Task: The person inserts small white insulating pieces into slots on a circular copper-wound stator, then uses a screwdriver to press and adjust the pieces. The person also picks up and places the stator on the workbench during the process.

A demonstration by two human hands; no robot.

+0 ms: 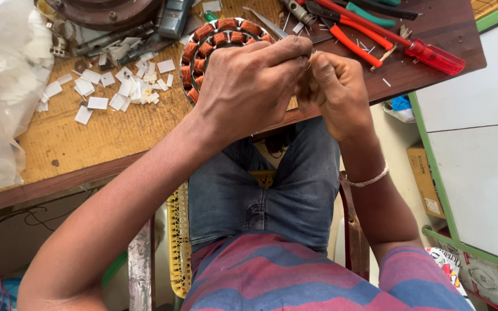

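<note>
We see the left hand (249,86) and the right hand (335,92) meeting just above the near edge of the tabletop (105,132). Both are clenched, fingertips pressed together where the hands touch, and they seem to pinch something very thin; we cannot tell what it is. Directly behind the left grip lies the round stator (217,40) with its copper-coloured coils, partly hidden by this hand. To the left of the left grip many small white paper pieces (116,89) are scattered. Beyond the right grip lie orange-handled pliers (355,37) and a red-handled screwdriver (433,56), a little apart from the fingers. A thin bracelet (367,179) sits on the right wrist.
</note>
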